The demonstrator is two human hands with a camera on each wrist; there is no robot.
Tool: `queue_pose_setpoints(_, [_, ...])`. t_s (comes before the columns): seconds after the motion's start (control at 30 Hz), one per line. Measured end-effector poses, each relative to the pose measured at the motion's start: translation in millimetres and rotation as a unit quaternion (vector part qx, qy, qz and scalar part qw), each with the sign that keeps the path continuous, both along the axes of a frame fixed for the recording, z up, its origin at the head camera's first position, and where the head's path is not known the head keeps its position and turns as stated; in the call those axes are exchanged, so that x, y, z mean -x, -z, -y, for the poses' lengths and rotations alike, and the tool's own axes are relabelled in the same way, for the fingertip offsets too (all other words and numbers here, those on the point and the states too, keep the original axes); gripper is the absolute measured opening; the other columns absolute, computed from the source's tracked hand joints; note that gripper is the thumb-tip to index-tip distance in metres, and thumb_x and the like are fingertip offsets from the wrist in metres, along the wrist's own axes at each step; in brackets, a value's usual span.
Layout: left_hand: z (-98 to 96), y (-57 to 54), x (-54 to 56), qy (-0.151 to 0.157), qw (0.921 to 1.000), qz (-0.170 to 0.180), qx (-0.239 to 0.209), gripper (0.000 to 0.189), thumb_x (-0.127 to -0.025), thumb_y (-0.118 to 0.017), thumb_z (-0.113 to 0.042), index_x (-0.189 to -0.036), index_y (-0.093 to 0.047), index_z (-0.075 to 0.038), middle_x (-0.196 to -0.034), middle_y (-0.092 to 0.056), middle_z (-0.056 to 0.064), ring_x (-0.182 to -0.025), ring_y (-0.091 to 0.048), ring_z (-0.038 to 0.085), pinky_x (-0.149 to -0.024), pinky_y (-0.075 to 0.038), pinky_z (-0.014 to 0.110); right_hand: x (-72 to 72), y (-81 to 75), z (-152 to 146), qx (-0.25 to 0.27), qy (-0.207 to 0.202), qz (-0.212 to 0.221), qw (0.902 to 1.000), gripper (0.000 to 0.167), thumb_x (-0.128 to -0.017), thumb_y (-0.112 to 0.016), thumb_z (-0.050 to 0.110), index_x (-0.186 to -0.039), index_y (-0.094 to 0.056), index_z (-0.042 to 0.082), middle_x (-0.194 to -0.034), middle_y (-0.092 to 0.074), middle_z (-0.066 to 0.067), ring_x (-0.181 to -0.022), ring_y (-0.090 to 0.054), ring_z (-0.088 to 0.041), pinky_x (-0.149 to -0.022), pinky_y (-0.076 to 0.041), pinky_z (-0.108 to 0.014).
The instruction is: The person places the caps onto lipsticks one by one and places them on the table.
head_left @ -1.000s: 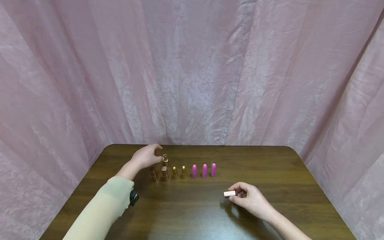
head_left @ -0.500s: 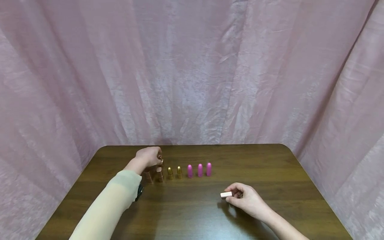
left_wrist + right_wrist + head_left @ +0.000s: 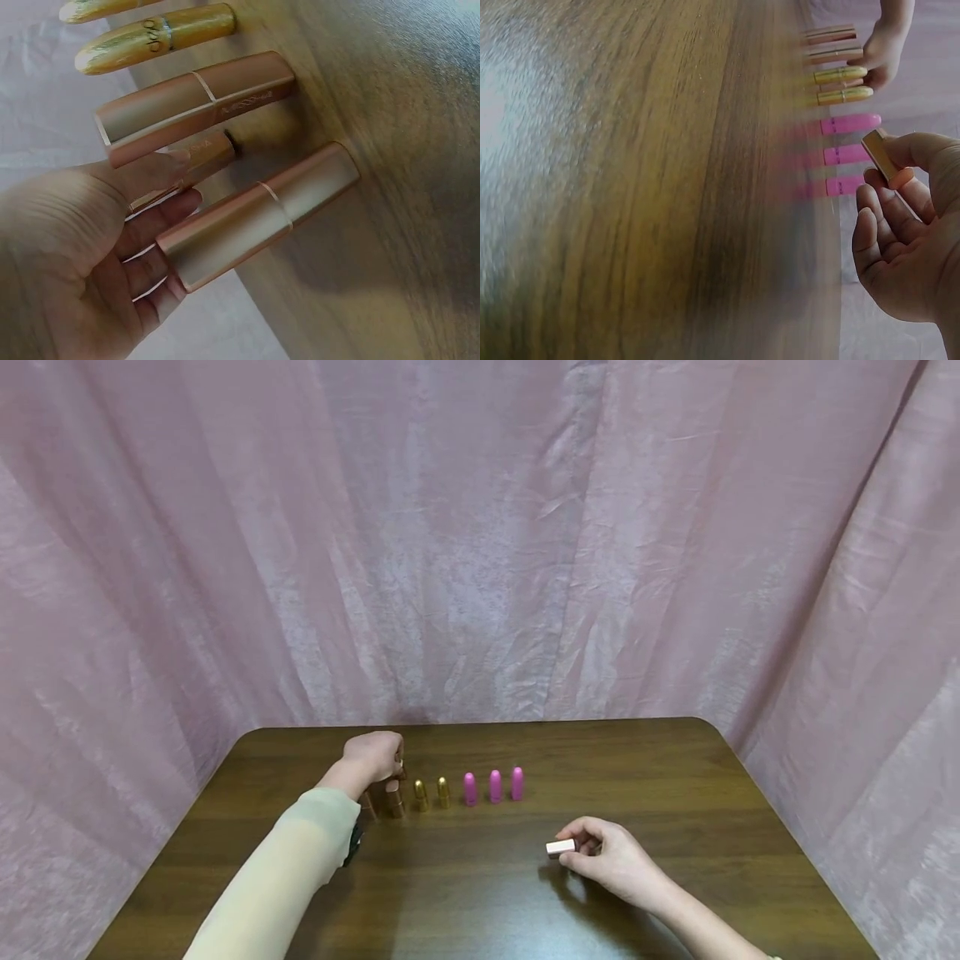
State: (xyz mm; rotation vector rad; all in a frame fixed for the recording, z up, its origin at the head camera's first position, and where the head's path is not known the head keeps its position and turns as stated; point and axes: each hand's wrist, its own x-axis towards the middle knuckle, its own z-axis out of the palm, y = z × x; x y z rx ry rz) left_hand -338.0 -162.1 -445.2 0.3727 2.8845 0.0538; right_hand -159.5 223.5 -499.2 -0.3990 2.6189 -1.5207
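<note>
Behind two capped rose-gold lipsticks (image 3: 199,105), my left hand (image 3: 371,756) pinches an uncapped lipstick base (image 3: 208,156) between thumb and index finger. Its top is hidden by the fingers. The other capped lipstick (image 3: 259,217) stands right by the remaining fingers in the left wrist view. Out to the right, my right hand (image 3: 611,860) holds a rose-gold lipstick cap (image 3: 560,848) sideways between thumb and fingertips, raised over the table. In the right wrist view the cap (image 3: 882,157) overlaps the pink tubes.
To the right of the rose-gold pair stand two gold bullet-shaped tubes (image 3: 443,792), then three pink ones (image 3: 495,786), all upright in a row on the brown wooden table (image 3: 465,893). A pink curtain (image 3: 480,543) hangs behind and at both sides.
My left hand has moved onto the uncapped lipstick base and taken hold of it. The right hand keeps the cap in nearly the same place, while the head view has turned slightly.
</note>
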Motion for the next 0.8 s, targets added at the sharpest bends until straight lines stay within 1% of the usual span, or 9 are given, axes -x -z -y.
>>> queue_pose_setpoints(0.1, [2.4, -5.8, -1.7, 0.005, 0.9997, -0.011, -0.019, 0.010, -0.091, -0.074, -0.020, -0.091, -0.064, -0.019, -0.084, -0.064, -0.006, -0.074, -0.059, 0.015, -0.066, -0.049, 0.040, 0.3, -0.3, -1, -0.004, 0.003, 0.001, 1.0000, 0.021, -0.086, -0.082, 0.021, -0.105, -0.073, 0.016, -0.086, -0.067, 0.003, -0.077, -0.060, -0.015, -0.066, -0.048, -0.026])
queue_pose_setpoints(0.2, [3.5, -15.5, -4.4, 0.016, 0.9988, -0.032, -0.034, 0.006, -0.089, -0.070, -0.019, -0.089, -0.064, -0.019, -0.083, -0.064, -0.007, -0.071, -0.059, 0.015, -0.064, -0.049, 0.040, 0.6, 0.0, -2, -0.005, 0.005, -0.001, 1.0000, 0.021, -0.086, -0.082, 0.021, -0.105, -0.073, 0.016, -0.086, -0.067, 0.003, -0.077, -0.061, -0.016, -0.066, -0.048, -0.026])
queue_pose_setpoints(0.33, [0.3, -33.9, -12.1, 0.042, 0.9956, -0.070, -0.044, 0.004, -0.085, -0.067, -0.021, -0.087, -0.064, -0.021, -0.083, -0.063, -0.008, -0.069, -0.057, 0.014, -0.062, -0.049, 0.040, 1.3, 1.6, -3, -0.006, 0.008, -0.002, 1.0000, 0.021, -0.086, -0.082, 0.021, -0.105, -0.073, 0.016, -0.086, -0.067, 0.003, -0.077, -0.060, -0.015, -0.067, -0.048, -0.026])
queue_pose_setpoints(0.4, [-3.7, -44.6, -18.8, 0.059, 0.9929, -0.092, -0.047, 0.005, -0.083, -0.067, -0.022, -0.086, -0.064, -0.021, -0.083, -0.063, -0.009, -0.070, -0.057, 0.014, -0.062, -0.049, 0.039, 2.0, 2.1, -4, -0.005, 0.010, -0.004, 0.9999, 0.022, -0.086, -0.082, 0.020, -0.105, -0.073, 0.015, -0.086, -0.067, 0.003, -0.076, -0.060, -0.015, -0.066, -0.048, -0.026])
queue_pose_setpoints(0.5, [-11.8, -61.3, -34.6, 0.087, 0.9878, -0.119, -0.050, 0.007, -0.082, -0.069, -0.025, -0.086, -0.065, -0.022, -0.082, -0.063, -0.011, -0.070, -0.057, 0.012, -0.062, -0.050, 0.038, 2.5, 2.9, -5, -0.005, 0.013, -0.005, 0.9999, 0.022, -0.086, -0.082, 0.020, -0.106, -0.073, 0.014, -0.086, -0.067, 0.002, -0.076, -0.060, -0.015, -0.066, -0.048, -0.026])
queue_pose_setpoints(0.6, [-22.9, -75.5, -57.2, 0.106, 0.9840, -0.130, -0.060, 0.006, -0.081, -0.070, -0.026, -0.086, -0.066, -0.025, -0.079, -0.062, -0.014, -0.068, -0.058, 0.008, -0.061, -0.050, 0.036, 2.2, 3.5, -5, -0.003, 0.014, -0.006, 0.9999, 0.023, -0.086, -0.082, 0.020, -0.106, -0.073, 0.013, -0.087, -0.067, 0.002, -0.076, -0.061, -0.015, -0.066, -0.048, -0.026])
queue_pose_setpoints(0.63, [-26.5, -78.5, -65.0, 0.116, 0.9818, -0.135, -0.064, 0.006, -0.080, -0.071, -0.025, -0.085, -0.067, -0.025, -0.077, -0.062, -0.015, -0.067, -0.058, 0.007, -0.060, -0.050, 0.036, 2.1, 3.7, -5, -0.003, 0.015, -0.006, 0.9999, 0.023, -0.086, -0.082, 0.019, -0.106, -0.073, 0.013, -0.087, -0.067, 0.002, -0.076, -0.061, -0.014, -0.066, -0.048, -0.026])
queue_pose_setpoints(0.73, [-37.6, -81.9, -88.7, 0.148, 0.9743, -0.154, -0.072, 0.008, -0.077, -0.072, -0.023, -0.080, -0.067, -0.027, -0.073, -0.061, -0.017, -0.064, -0.057, 0.005, -0.057, -0.048, 0.032, 2.2, 4.6, -5, -0.002, 0.016, -0.004, 0.9999, 0.023, -0.086, -0.081, 0.018, -0.107, -0.073, 0.012, -0.086, -0.067, 0.003, -0.076, -0.061, -0.014, -0.065, -0.048, -0.025])
queue_pose_setpoints(0.8, [-43.5, -78.5, -102.4, 0.172, 0.9670, -0.175, -0.070, 0.010, -0.074, -0.074, -0.022, -0.076, -0.066, -0.028, -0.071, -0.058, -0.017, -0.064, -0.055, 0.005, -0.055, -0.046, 0.031, 2.6, 5.1, -5, -0.002, 0.017, -0.002, 0.9999, 0.023, -0.086, -0.082, 0.018, -0.106, -0.073, 0.012, -0.086, -0.068, 0.003, -0.076, -0.061, -0.014, -0.065, -0.048, -0.025])
